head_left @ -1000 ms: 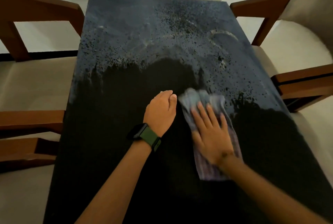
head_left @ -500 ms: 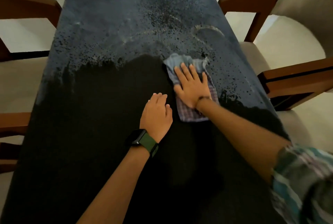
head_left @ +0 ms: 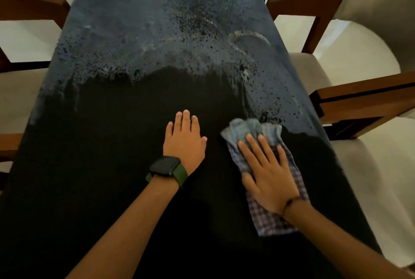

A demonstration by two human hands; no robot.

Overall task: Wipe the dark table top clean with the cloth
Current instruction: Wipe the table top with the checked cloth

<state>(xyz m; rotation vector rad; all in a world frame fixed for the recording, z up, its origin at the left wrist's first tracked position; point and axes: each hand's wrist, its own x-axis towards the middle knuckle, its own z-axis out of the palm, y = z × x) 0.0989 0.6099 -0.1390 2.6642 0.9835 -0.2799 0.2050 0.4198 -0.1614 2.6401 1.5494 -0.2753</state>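
- Pressing flat on the checked cloth point(head_left: 267, 218), the right hand point(head_left: 268, 180) lies palm down with all its fingers straight and slightly spread, pointing away from the person and a little to the left; nothing is curled round the fabric.
- The cloth lies on the dark table top point(head_left: 112, 166) near its right edge, on the near half; its far end is bunched into pale blue folds just beyond the fingertips, and its near end shows from under the wrist.
- The right forearm comes in from the lower right corner and crosses the table's near right part; a thin dark band sits at the wrist.
- The left hand point(head_left: 185, 141) rests palm down on the bare table top, just to the left of the cloth and apart from it, fingers straight and close together, thumb out to the right; it holds nothing.
- A black smartwatch point(head_left: 165, 166) on a green strap sits on the left wrist, and the left forearm runs in from the bottom edge.
- The far half of the table top is grey and hazy, with dark specks and pale curved streaks; the near half is plain black.
- Wooden armchairs with pale cushions stand at both sides: one at the right point(head_left: 359, 99), one at the left point(head_left: 27, 4).
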